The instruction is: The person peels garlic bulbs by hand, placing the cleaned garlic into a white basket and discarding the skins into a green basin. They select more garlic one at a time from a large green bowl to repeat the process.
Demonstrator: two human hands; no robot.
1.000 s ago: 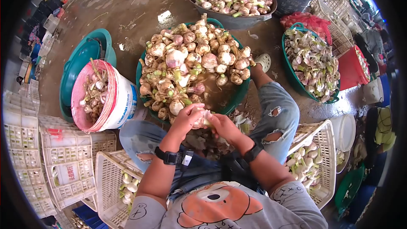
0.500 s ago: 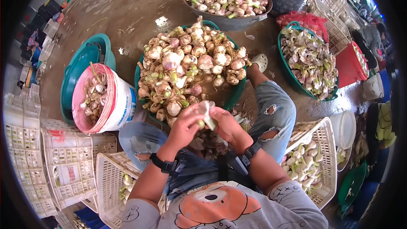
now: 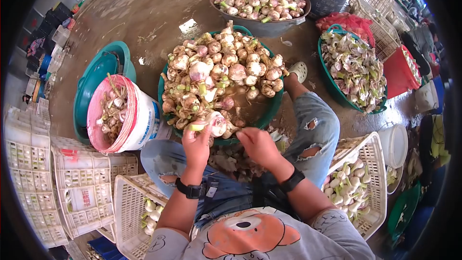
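My left hand (image 3: 196, 145) is closed around the short green-white stem of a garlic bulb (image 3: 218, 124), which is held sideways with its pinkish-white head toward the right. Just right of the bulb, my right hand (image 3: 262, 147) is closed, its fingertips pinched near the brownish root end; what they grip is too small to make out. Both hands are over the near rim of a green tub (image 3: 275, 108) heaped with untrimmed garlic bulbs (image 3: 226, 62). Loose garlic skins (image 3: 231, 158) lie below, between my knees.
White crates with cleaner garlic (image 3: 350, 188) stand at both sides. A red-and-white bucket (image 3: 149, 120) of garlic sits left, beside green basins (image 3: 89, 74). A green tub of skins (image 3: 380, 106) stands right; a wide metal basin (image 3: 269, 30) of garlic is at the back.
My hands were close together at a pale bulb and skin. Now they are apart, the left raised slightly with a bulb by its stem, the right drawn a little rightward.
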